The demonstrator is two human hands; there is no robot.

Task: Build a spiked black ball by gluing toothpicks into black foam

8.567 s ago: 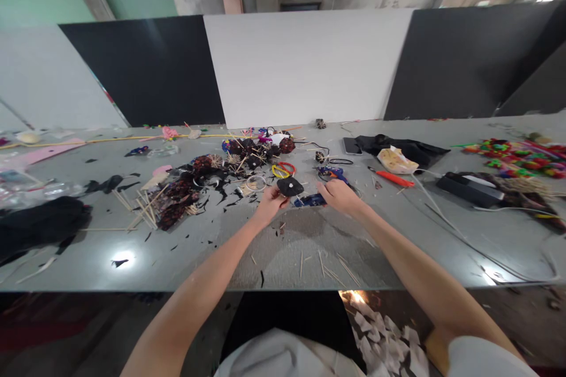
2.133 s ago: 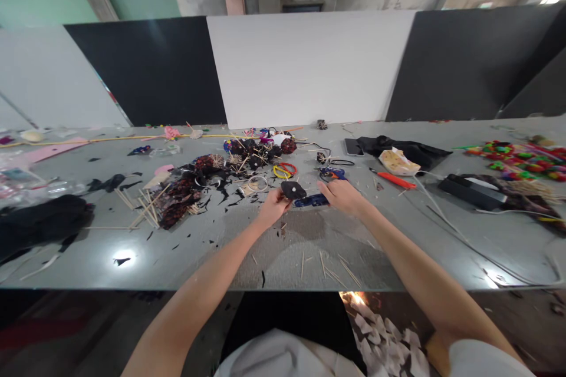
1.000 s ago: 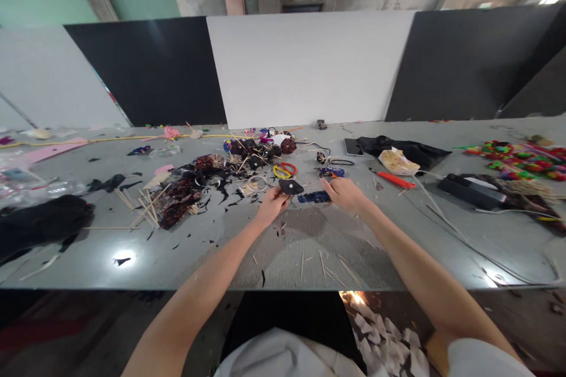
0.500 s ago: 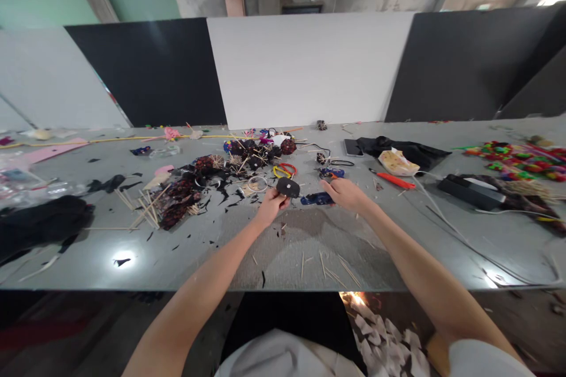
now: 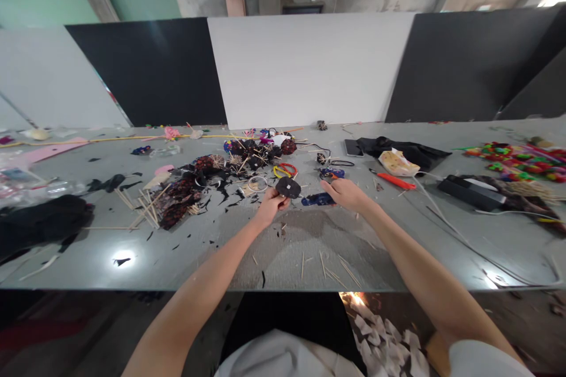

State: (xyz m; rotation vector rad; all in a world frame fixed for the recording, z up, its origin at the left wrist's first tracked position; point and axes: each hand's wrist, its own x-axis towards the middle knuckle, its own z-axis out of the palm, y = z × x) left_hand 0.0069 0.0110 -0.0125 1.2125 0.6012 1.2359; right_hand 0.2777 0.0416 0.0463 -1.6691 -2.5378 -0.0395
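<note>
My left hand (image 5: 275,204) is closed on a flat, rounded black piece (image 5: 288,187) with a small pale spot in its middle. To the right, my right hand (image 5: 342,193) is closed round the dark blue tool (image 5: 319,199), whose blue end sticks out to the left over the table. Just behind that hand lies another blue item (image 5: 331,173) with some orange on it. Yellow and red rings (image 5: 285,170) rest behind the black piece, and a pale hoop (image 5: 257,183) lies to its left.
Dark balls with sticks (image 5: 254,153) spread across the grey table (image 5: 177,265). Farther right are an orange-red cutter (image 5: 397,181), a tissue pack (image 5: 398,162), a black box (image 5: 471,191) and a white cable. Black cloth (image 5: 44,221) lies at the left.
The black piece in my left hand has tilted slightly, showing more of its flat face. My right hand has hardly moved.
</note>
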